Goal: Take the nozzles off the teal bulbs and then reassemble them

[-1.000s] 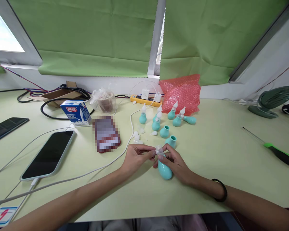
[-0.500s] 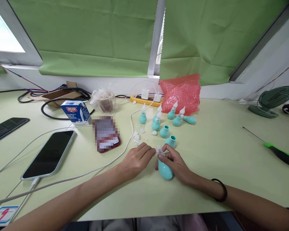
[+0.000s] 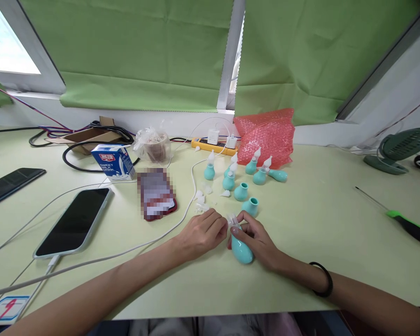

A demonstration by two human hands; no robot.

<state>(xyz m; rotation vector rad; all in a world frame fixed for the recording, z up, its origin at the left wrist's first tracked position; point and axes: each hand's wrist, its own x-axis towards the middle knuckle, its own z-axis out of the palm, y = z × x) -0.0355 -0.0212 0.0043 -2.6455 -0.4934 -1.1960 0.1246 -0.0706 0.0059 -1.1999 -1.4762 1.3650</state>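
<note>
My right hand (image 3: pixel 255 235) is closed round a turquoise rubber bulb (image 3: pixel 242 251), tilted with its rounded end toward me. A clear plastic piece (image 3: pixel 232 220) sits at the bulb's neck. My left hand (image 3: pixel 207 233) is closed just left of that clear piece, its fingertips close together; what they hold, if anything, is hidden. Beyond my hands stand two open-mouthed turquoise bulbs, one nearer (image 3: pixel 250 206) and one farther (image 3: pixel 241 192). Several bulbs with pointed clear nozzles (image 3: pixel 209 168) stand behind them. Small translucent parts (image 3: pixel 200 201) lie beyond my left hand.
A red bubble-wrap bag (image 3: pixel 266 137) and a yellow power strip (image 3: pixel 210 146) lie at the back. To the left are a milk carton (image 3: pixel 114 162), phones (image 3: pixel 75 221) and a white cable (image 3: pixel 150 241). A screwdriver (image 3: pixel 402 221) and a small fan (image 3: pixel 399 147) are on the right.
My left fingers have curled in more beside the clear piece. My right hand keeps its hold on the bulb. The whole view has shifted slightly.
</note>
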